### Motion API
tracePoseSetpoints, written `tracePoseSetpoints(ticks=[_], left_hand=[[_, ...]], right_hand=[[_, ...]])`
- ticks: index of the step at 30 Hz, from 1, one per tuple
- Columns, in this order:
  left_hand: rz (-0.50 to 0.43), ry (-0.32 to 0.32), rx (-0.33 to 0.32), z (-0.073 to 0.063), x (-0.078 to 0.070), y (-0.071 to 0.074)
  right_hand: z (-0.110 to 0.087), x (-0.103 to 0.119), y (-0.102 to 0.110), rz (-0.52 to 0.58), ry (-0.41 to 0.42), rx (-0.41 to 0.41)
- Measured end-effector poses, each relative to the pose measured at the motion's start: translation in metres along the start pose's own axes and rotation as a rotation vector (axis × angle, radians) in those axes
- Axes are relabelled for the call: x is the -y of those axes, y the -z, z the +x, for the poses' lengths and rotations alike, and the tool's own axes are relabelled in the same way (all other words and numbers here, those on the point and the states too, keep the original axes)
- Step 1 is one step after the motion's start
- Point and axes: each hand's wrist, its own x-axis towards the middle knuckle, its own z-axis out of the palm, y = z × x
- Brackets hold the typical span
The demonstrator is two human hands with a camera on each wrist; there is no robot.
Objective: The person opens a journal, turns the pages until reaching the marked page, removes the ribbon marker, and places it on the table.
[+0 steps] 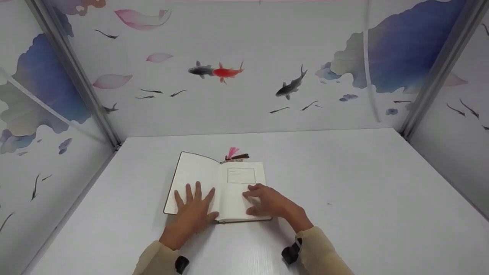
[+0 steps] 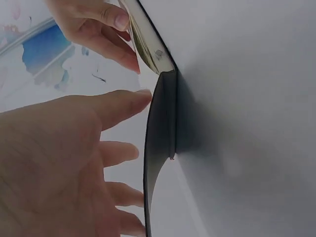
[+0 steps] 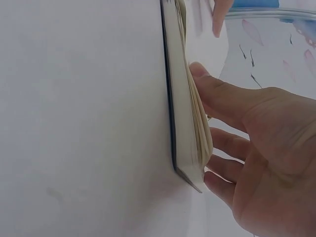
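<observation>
An open notebook [image 1: 237,200] with a dark cover and cream pages lies on the white table. My left hand [image 1: 193,214] rests with spread fingers on its left side, the thumb near the spine. On the right page, below a printed rectangle [image 1: 241,176], the fingertips of my right hand [image 1: 273,202] touch the paper, thumb and fingers apart. The left wrist view shows the dark cover [image 2: 162,113] rising off the table at the spine. Seen from the right wrist, the page block [image 3: 183,98] is thick, its upper pages slightly bowed under the thumb.
A pink tassel [image 1: 232,152] and a dark brown strip [image 1: 240,156] stick out past the notebook's top edge. White panels printed with fish and petals enclose the table [image 1: 344,168] at the back and both sides, with metal posts [image 1: 82,72] at the corners.
</observation>
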Motion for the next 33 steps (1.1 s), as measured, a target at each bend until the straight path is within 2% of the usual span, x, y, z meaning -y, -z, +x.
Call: tracePoseSetpoints(ticks=[5, 11, 15, 24, 33], left_hand=[[-0.105, 0.007, 0.132, 0.012, 0.0, -0.001], [-0.113, -0.039, 0.226, 0.025, -0.002, -0.002], [-0.148, -0.056, 0.255, 0.029, 0.0, -0.004], [-0.244, -0.051, 0.328, 0.035, 0.008, -0.006], [-0.292, -0.046, 0.335, 0.037, 0.013, -0.009]], right_hand=[[0.0, 0.001, 0.003, -0.006, 0.01, -0.004], [0.0, 0.001, 0.003, 0.009, 0.013, -0.014], [-0.001, -0.001, 0.001, 0.012, 0.014, -0.012], [-0.002, -0.002, 0.002, 0.012, -0.008, -0.012], [-0.002, 0.0, 0.0, 0.01, -0.032, 0.004]])
